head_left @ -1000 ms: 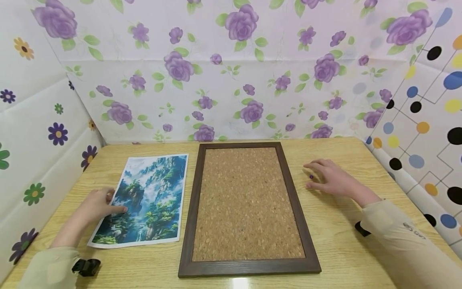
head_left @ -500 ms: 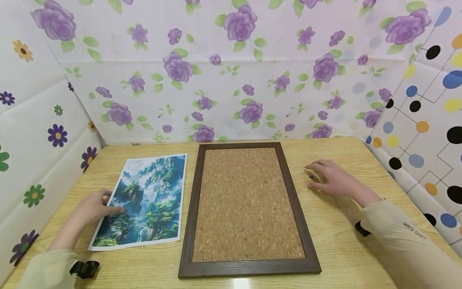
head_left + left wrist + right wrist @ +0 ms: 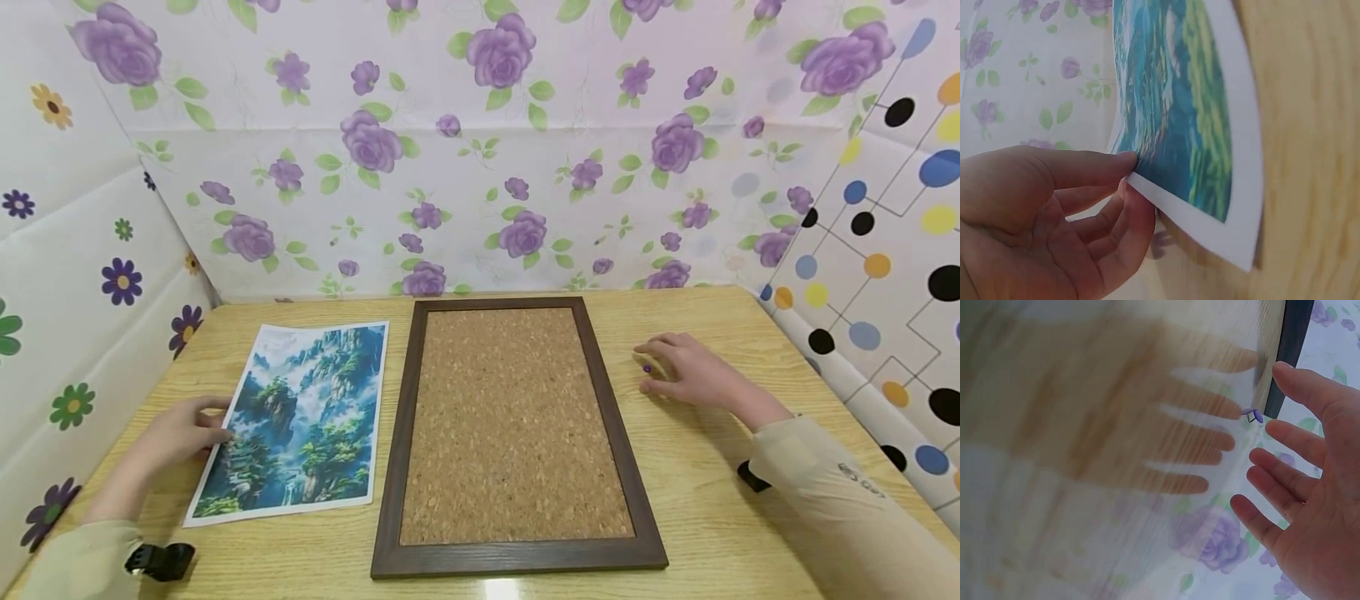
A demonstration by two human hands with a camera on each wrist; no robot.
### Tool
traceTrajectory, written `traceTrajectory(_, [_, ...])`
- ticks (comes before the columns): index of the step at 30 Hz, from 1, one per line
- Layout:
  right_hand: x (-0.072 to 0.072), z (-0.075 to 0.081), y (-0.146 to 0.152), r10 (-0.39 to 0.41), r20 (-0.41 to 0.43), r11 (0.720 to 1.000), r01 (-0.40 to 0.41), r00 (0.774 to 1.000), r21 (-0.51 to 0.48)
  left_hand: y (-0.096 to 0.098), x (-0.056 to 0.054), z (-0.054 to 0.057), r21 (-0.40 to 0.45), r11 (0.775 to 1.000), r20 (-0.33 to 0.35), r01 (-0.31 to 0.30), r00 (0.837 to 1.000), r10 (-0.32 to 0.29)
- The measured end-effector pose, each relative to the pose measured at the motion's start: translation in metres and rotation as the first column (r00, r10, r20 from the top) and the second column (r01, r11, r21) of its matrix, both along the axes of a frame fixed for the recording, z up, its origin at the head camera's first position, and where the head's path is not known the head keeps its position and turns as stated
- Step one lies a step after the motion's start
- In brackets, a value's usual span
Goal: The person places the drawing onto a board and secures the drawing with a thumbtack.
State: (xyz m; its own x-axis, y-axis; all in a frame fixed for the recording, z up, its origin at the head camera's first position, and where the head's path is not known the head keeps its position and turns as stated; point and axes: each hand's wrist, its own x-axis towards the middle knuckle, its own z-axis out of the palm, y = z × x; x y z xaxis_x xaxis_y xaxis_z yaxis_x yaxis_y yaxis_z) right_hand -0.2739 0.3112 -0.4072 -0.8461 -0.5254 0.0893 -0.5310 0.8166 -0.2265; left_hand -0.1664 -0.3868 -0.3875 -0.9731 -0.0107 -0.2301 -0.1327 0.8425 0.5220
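Observation:
A printed landscape picture (image 3: 307, 408) of misty mountains with a white border lies on the left of the table. My left hand (image 3: 176, 429) holds its left edge; in the left wrist view the thumb (image 3: 1107, 164) is on the printed face and the fingers are behind the paper. To the right of the picture lies a cork board (image 3: 517, 425) in a dark brown frame. Beyond the board's right side, my right hand (image 3: 693, 375) is over the table, fingers loosely spread and holding nothing. A small purple pushpin (image 3: 647, 368) lies between its thumb and fingertips, apparently untouched.
The wood-grain table (image 3: 720, 517) bears the picture, the board and the pin. A purple-flowered cloth (image 3: 480, 192) hangs behind it. Patterned sheets, one with flowers (image 3: 67, 250) and one with dots (image 3: 892, 275), flank the left and right sides.
My left hand has drawn slightly left, its thumb now nearer the paper's edge. The picture's lower left corner has shifted slightly toward the near edge. My right hand and the pushpin look nearly still.

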Motion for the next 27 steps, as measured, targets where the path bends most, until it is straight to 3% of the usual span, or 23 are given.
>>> traceTrajectory(7, [0.0,0.001,0.0,-0.007,0.016,1.0,0.007,1.0,0.004,-0.008,0.002,0.002,0.11,0.993,0.053,-0.034,0.998,0.028])
traceTrajectory(20, [-0.001,0.0,-0.001,0.026,-0.018,1.0,-0.026,1.0,-0.008,-0.009,0.007,0.009,0.184,0.982,0.048,-0.036,0.998,0.028])
traceTrajectory(27, [0.001,0.0,0.0,0.009,-0.008,1.0,-0.009,1.0,-0.015,-0.012,0.002,0.01,0.298,0.953,0.061,-0.044,0.998,0.027])
